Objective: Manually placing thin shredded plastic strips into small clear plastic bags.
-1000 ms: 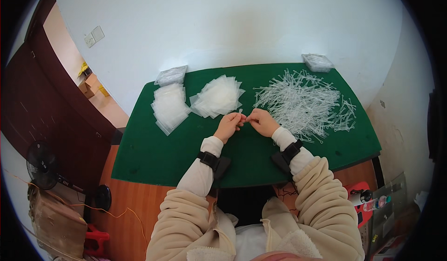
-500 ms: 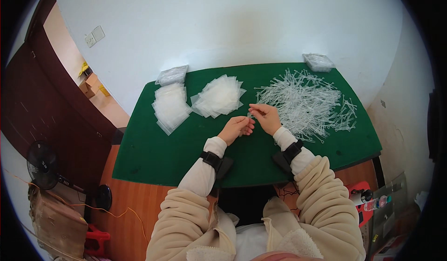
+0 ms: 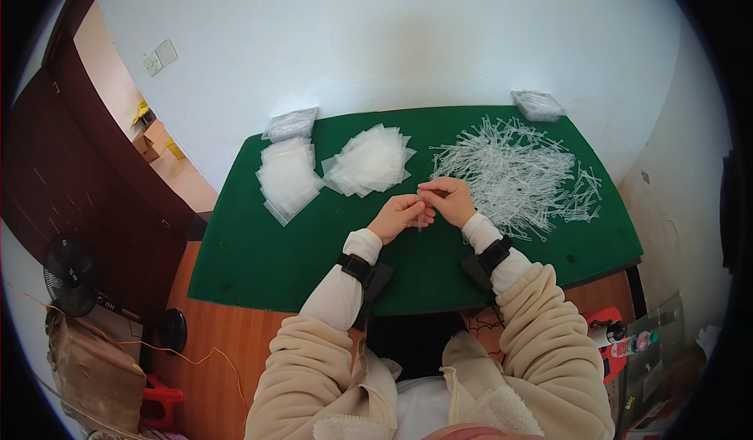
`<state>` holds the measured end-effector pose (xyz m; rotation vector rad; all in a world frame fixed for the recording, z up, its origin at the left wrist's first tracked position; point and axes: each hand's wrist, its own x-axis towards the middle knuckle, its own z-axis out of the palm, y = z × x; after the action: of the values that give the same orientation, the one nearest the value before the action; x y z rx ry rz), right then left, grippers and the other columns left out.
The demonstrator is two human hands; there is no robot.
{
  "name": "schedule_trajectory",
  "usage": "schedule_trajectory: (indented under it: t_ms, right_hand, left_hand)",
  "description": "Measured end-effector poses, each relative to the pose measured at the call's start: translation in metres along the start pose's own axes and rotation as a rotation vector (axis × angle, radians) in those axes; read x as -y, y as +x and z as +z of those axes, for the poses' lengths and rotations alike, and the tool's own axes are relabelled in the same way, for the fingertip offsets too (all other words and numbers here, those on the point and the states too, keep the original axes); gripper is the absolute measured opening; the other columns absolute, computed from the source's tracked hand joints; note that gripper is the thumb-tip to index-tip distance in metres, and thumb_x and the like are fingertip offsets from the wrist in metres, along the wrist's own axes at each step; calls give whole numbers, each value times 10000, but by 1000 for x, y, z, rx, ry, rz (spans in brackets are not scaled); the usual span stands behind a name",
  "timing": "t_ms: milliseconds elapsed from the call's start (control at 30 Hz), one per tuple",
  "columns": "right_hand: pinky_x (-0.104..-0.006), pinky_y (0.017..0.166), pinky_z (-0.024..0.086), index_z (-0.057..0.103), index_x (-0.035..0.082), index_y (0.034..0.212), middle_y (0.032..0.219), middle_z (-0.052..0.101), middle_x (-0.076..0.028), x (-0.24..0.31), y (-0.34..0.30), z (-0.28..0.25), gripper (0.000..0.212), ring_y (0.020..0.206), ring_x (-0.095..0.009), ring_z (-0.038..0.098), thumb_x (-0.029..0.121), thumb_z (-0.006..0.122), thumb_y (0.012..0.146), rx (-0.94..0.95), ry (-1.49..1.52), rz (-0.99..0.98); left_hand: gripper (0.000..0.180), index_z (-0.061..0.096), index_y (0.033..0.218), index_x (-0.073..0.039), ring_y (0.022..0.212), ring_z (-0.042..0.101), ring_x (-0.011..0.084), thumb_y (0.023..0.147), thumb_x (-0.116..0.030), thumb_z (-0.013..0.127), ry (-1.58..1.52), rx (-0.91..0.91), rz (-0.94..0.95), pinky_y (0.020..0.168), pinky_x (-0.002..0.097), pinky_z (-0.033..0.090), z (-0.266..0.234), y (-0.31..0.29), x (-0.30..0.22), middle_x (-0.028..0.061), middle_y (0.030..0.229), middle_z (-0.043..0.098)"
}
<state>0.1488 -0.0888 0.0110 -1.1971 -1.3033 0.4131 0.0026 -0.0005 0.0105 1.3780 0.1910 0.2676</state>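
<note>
White wall is rising behind a green-covered table (image 3: 259, 267), and going from the left, a fan (image 3: 67, 279) is standing on the wooden floor beside a dark door. On the cloth, two spreads of small clear bags are lying: a flatter stack (image 3: 288, 177) near the left edge and a fanned heap (image 3: 370, 160) just beside it, with a packed bundle (image 3: 291, 124) at the far rim. At the middle, the left hand (image 3: 398, 216) is curling its fingers together, apparently pinching a small clear bag, though that is too small to tell for sure, and the right hand (image 3: 449, 199) is meeting it, fingertips pressed on a thin clear plastic stick (image 3: 420, 214) hanging between the two hands. To the right, a wide pile of the same sticks (image 3: 514, 172) is sprawling, with another packed bundle (image 3: 537, 104) at the far corner. Judging from this, the person is feeding one stick into a bag; the next move is probably calling for steady fingertip alignment, keeping the bag mouth open.
</note>
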Motion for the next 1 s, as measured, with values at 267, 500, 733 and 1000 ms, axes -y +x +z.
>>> schedule_trajectory:
  t_ms: [267, 500, 733, 1000]
  right_hand:
    - [-213, 612, 483, 638, 20, 906, 802, 615, -59, 0, 0, -1, 154, 702, -101, 598, 32, 619, 753, 51, 69, 12]
    - [-322, 746, 454, 634, 40, 895, 864, 600, -73, -6, 0, -11, 167, 847, -178, 577, 58, 593, 735, -219, -376, 29]
    - [-416, 825, 358, 648, 119, 820, 889, 578, -72, -15, 0, -23, 148, 944, -266, 502, 152, 569, 700, -17, -1298, 266]
    - [-386, 743, 361, 650, 171, 714, 818, 586, -23, -19, 1, -29, 80, 874, -232, 517, 165, 572, 699, 17, -1317, 207]
  left_hand:
    - [230, 542, 1018, 28, 885, 581, 155, 902, -150, 452, 374, 2, 184, 798, 270, 460, -12, 8, 11, 75, 936, 586]
    - [224, 544, 1004, 26, 870, 588, 156, 901, -152, 456, 333, -7, 146, 792, 262, 459, -10, 9, 13, 76, 918, 592]
    - [224, 547, 991, 22, 864, 590, 150, 902, -163, 457, 346, -8, 145, 785, 258, 461, -10, 7, 10, 75, 911, 596]
    - [226, 553, 985, 15, 852, 594, 141, 904, -172, 456, 366, -23, 144, 777, 252, 461, -8, 8, 10, 69, 899, 602]
